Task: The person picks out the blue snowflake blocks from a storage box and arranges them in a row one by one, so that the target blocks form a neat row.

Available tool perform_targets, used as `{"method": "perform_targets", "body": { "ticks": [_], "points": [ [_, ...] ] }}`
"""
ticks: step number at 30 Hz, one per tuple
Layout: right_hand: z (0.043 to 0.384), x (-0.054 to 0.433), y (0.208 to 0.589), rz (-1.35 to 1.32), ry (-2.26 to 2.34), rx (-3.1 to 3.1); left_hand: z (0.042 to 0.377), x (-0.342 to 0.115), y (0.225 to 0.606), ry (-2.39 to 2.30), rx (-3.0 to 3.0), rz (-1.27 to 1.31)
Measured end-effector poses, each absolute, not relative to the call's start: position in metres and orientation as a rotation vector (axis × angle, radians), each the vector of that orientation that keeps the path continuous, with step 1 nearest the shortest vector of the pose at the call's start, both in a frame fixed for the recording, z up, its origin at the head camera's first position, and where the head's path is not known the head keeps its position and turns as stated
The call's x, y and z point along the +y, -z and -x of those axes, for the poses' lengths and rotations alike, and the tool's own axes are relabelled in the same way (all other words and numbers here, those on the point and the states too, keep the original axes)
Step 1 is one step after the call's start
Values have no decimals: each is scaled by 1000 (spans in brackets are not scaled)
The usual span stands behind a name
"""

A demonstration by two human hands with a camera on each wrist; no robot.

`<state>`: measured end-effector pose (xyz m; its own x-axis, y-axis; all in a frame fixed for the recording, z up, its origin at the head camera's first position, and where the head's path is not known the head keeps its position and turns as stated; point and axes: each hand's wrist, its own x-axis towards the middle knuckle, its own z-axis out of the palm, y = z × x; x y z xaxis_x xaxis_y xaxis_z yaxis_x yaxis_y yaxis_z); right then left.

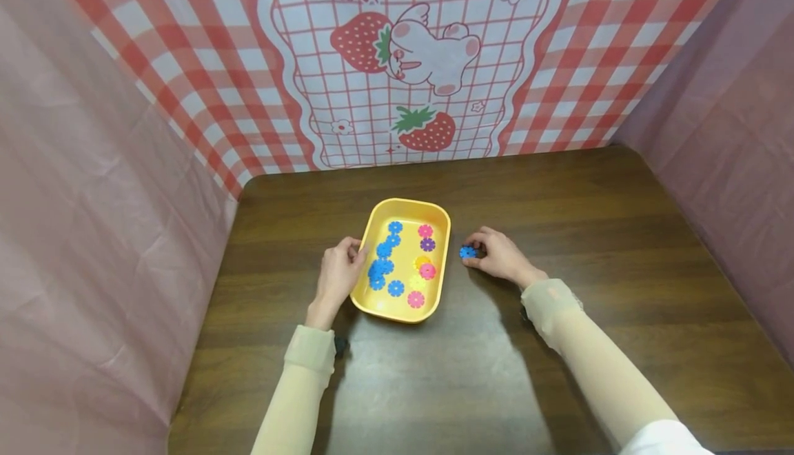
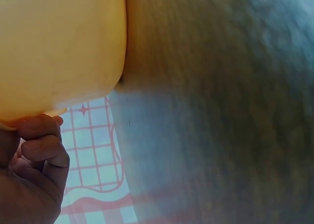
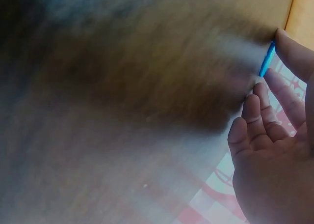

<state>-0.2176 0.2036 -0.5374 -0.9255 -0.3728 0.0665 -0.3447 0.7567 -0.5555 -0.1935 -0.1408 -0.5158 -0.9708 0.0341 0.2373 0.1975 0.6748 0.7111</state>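
A yellow tray (image 1: pixel 397 316) sits on the brown table, with flower-shaped plastic discs lying in it. My left hand (image 1: pixel 338 272) grips the tray's left rim; in the left wrist view its curled fingers (image 2: pixel 41 145) are at the tray's edge. To the right of the tray, my right hand (image 1: pixel 501 256) pinches a blue notched disc (image 1: pixel 468 252) between thumb and index finger. Seen edge-on in the right wrist view, this blue disc (image 3: pixel 267 59) lies flat near the tabletop, while the other fingers stay loosely bent.
Several blue discs (image 1: pixel 384 249) lie along the tray's left side. Pink discs (image 1: pixel 416 299), a purple disc (image 1: pixel 427 244) and yellow ones are on its right. A checked strawberry cloth (image 1: pixel 428 131) hangs behind the wooden table (image 1: pixel 558 200), and pink curtains (image 1: pixel 112 200) flank it.
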Motion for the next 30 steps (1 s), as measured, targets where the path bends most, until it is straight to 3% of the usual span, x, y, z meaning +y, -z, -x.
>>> {"method": "perform_targets", "body": {
  "ticks": [11, 30],
  "points": [
    [220, 207, 533, 616, 1012, 2873, 194, -142, 517, 1175, -2681, 205],
    [222, 158, 464, 674, 1071, 2885, 195, -143, 516, 1208, -2713, 191]
  ]
}}
